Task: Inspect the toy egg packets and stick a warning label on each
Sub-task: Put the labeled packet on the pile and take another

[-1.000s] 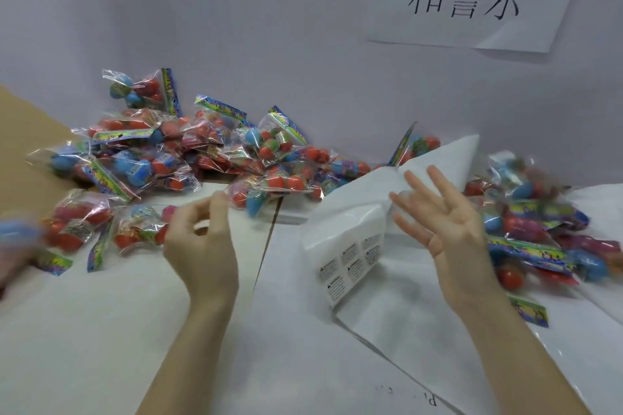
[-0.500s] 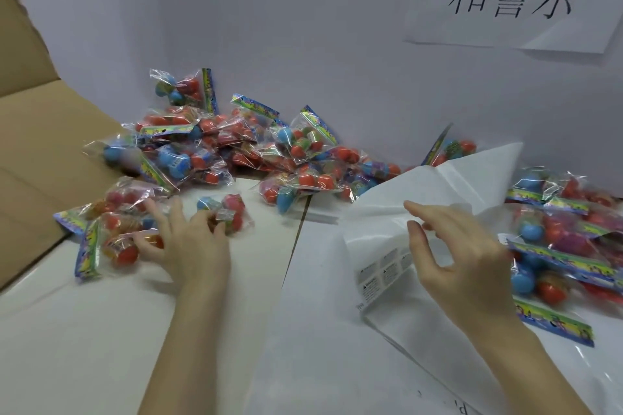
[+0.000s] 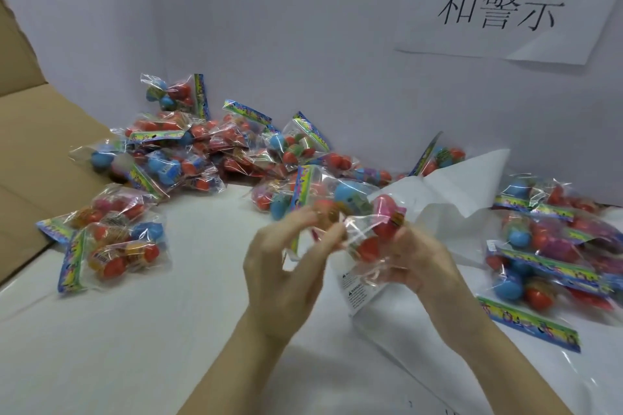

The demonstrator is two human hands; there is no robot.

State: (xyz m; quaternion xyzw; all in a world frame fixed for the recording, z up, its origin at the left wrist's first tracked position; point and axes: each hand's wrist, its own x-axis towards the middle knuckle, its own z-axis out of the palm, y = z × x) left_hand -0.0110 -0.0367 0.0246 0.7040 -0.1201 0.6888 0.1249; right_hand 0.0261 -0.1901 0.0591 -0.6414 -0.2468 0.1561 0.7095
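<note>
Both hands hold one toy egg packet (image 3: 350, 216) up in front of the label sheet (image 3: 357, 290).

The left hand (image 3: 286, 266) pinches the packet's near edge between curled fingertips; the right hand (image 3: 418, 256) cups its other end, fingers curled round the eggs. Half a second ago the left hand lay flat on the packets at the left and the right hand touched the sheet; now both meet at the packet. A cardboard box (image 3: 30, 152) stands far left of the fingers; its contents are hidden.
</note>
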